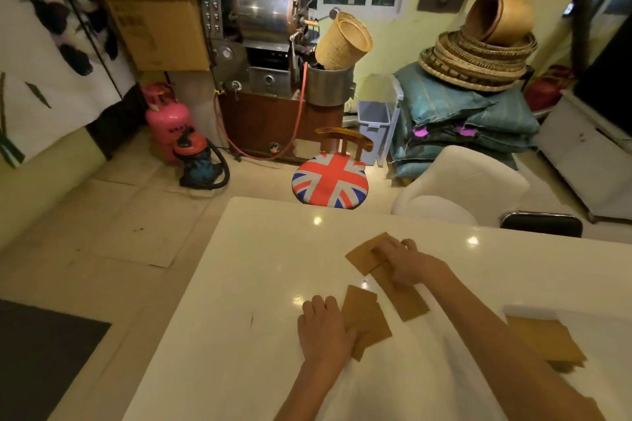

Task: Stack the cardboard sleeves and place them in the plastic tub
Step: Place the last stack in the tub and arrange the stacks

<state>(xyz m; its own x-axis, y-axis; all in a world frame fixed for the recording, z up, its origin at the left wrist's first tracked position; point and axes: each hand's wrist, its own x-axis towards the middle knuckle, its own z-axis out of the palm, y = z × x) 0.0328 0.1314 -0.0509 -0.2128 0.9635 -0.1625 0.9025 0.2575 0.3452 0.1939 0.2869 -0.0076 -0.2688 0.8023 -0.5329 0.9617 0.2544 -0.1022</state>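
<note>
Table (239, 284) | plastic tub (605, 328) at right edge, apparently holding stacked sleeves already | step: gathering loose sleeves | far sleeves (364, 255) gripped by right hand (407, 263) | near sleeves (369, 318) gripped by left hand (325, 328) | next: merge both groups, edges aligned.

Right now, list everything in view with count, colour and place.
cardboard sleeves: several, brown, two groups on table, more in tub
plastic tub: one, translucent, table's right edge
table: one, glossy white, foreground
chair: one, Union Jack seat, behind table
armchair: one, white, right of chair
gas cylinder: one, pink, floor left
vacuum cleaner: one, orange and blue, beside cylinder
metal machine: one, silver, back wall
baskets: many, tan, piled on sacks
sacks: several, teal, back right
cardboard boxes: two, brown, top left
left hand: one, grips near sleeves
right hand: one, on far sleeves
</note>
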